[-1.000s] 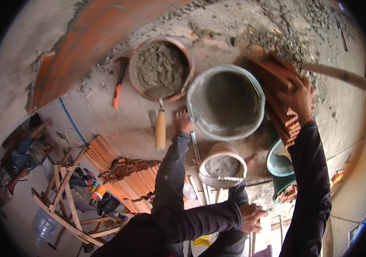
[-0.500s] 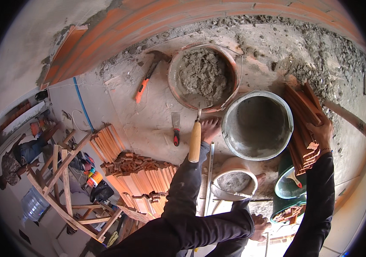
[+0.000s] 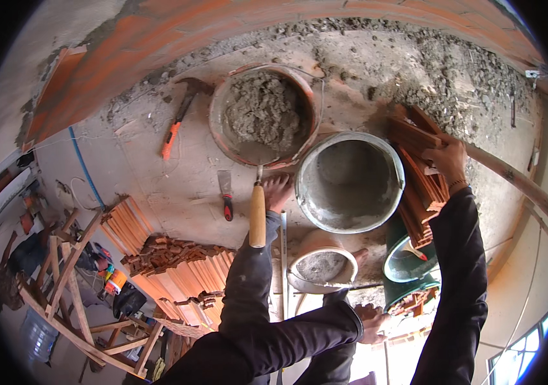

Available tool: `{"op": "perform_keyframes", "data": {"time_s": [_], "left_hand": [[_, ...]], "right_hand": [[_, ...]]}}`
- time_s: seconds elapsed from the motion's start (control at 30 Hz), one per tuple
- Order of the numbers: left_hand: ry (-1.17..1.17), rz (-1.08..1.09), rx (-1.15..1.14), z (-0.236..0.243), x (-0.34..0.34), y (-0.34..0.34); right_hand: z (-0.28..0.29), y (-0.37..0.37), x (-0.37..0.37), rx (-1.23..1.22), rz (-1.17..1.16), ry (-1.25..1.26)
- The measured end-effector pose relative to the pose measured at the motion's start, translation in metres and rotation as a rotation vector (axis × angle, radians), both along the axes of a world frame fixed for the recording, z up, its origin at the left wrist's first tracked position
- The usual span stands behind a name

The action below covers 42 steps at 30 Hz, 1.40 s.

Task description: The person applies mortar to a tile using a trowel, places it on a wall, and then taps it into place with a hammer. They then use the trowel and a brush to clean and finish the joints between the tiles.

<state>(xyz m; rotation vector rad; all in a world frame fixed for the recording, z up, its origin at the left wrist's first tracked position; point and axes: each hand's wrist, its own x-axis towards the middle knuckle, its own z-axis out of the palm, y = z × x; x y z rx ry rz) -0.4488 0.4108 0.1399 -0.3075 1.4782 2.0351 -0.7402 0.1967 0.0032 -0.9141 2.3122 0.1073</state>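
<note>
My right hand (image 3: 447,160) is closed on a thin orange-red brick tile (image 3: 415,135) at the top of a stack (image 3: 412,221) of such tiles, right of a grey-coated bucket (image 3: 304,200). My left hand (image 3: 371,325) is low in the view, beside the green buckets; its fingers look curled, and what they hold, if anything, is hidden. A trowel's wooden handle (image 3: 257,217) sticks out toward me from a round tub (image 3: 314,122) of wet mortar (image 3: 264,109); its blade is mostly hidden in the mortar.
A hammer (image 3: 178,122) and a scraper (image 3: 225,192) lie left of the tub. More tiles (image 3: 178,282) are stacked left of my leg, near a wooden trestle (image 3: 62,276). A small mortar bucket (image 3: 296,276), green buckets (image 3: 391,260) and a wooden pole (image 3: 518,179) are nearby.
The whole view has shifted, so most things sit farther left. My right hand has moved up the tile stack, and the top tiles lie at a different angle. The trowel has stayed in the tub.
</note>
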Motion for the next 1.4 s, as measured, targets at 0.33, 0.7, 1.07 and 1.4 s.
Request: {"op": "perform_keyframes", "data": {"time_s": [0.33,0.7,1.07,1.4], "left_hand": [[0.02,-0.019,0.026,0.0,0.002,-0.024],[0.018,-0.034,0.022,0.0,0.005,-0.032],[0.022,0.0,0.041,-0.006,0.011,-0.058],[-0.028,0.076,0.208,-0.013,0.008,-0.05]], "right_hand": [[0.008,-0.018,-0.009,-0.045,0.267,0.038],[0.042,-0.149,-0.001,-0.127,-0.109,-0.288],[-0.015,-0.237,0.003,-0.063,-0.523,-0.298],[-0.019,-0.289,-0.012,-0.168,-0.281,-0.353]]}}
